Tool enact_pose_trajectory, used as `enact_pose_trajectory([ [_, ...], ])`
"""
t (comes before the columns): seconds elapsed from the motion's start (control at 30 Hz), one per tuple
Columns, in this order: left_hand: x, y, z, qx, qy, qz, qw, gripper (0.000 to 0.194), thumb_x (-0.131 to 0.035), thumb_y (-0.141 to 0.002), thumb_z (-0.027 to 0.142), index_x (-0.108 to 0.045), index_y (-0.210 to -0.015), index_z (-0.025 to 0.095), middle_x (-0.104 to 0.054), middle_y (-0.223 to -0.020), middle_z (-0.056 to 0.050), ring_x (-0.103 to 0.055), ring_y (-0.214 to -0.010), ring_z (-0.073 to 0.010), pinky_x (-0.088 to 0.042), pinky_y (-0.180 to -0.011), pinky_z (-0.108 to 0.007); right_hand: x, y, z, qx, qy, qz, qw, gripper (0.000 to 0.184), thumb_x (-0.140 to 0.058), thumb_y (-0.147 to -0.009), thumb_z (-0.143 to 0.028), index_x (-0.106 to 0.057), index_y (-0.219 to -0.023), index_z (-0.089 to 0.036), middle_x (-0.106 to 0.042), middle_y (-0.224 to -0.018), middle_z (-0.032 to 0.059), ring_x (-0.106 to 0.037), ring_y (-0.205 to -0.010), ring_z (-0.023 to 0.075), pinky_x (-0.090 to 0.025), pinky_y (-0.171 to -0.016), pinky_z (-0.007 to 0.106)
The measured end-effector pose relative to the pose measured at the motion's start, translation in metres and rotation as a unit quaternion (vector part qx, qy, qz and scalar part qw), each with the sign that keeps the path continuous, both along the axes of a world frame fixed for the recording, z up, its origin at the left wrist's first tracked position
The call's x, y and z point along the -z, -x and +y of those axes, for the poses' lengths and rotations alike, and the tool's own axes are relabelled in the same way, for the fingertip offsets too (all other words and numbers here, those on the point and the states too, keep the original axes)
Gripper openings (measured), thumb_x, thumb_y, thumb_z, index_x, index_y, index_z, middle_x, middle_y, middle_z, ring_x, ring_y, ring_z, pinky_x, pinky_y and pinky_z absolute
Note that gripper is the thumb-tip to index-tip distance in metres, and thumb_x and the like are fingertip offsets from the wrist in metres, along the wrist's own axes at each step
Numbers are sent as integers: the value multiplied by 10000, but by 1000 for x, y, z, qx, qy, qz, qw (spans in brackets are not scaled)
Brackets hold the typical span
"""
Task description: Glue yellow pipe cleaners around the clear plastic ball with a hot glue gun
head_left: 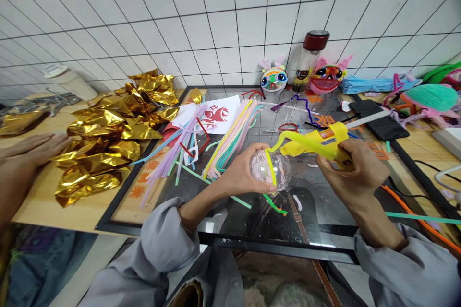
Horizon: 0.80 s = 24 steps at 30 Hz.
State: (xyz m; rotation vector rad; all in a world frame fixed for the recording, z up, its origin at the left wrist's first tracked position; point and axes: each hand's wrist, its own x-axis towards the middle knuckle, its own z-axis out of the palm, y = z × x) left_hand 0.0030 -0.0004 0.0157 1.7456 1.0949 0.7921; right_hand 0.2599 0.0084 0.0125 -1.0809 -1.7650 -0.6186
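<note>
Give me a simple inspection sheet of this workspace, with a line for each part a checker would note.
Surface: dark, black-framed glass panel, strewn with small scraps.
Things in hand: clear round plastic ball with a narrow yellow strip across it; yellow plastic glue gun, nozzle close to the ball, contact unclear.
Clutter: crumpled shiny gold foil, bundled pastel craft stems, red-handled metal scissors.
Grips: bare left grip holds the ball; bare right grip holds the gun.
Cables: thin white and black cables at the right; whether one feeds the gun, cannot tell.
Surroundings: white tiled wall behind; another person's bare hand beside the foil.
</note>
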Motion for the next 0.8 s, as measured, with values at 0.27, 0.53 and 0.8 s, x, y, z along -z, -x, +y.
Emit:
enact_pose_trajectory([
  [0.27,-1,0,0,4,-9,1,1000,826,-882,-536,390,-508,-1247,194,-573,-1283,-92,-567,-1157,-290,-438,-1025,-411,-3,0,0,-7,-15,-9,1000,216,-685,-765,-225,-524,-904,-259,-671,-769,2,-654,-637,181,-474,-523,299],
  [0.53,-1,-1,1,6,-6,-8,1000,867,-886,-518,375,-485,-1264,194,-610,-1214,-83,-590,-1107,-284,-468,-985,-400,2,-1,2,2,-14,-14,1000,256,-702,-756,-204,-524,-931,-263,-670,-774,-3,-656,-651,176,-490,-559,293],
  [0.8,0,1,1,9,-22,-1,1000,895,-893,-511,383,-476,-1280,195,-592,-1279,-90,-582,-1153,-298,-453,-1021,-418,0,3,3,-1,-28,-27,999,279,-672,-783,-209,-517,-1011,-250,-689,-803,25,-671,-674,194,-490,-560,290],
])
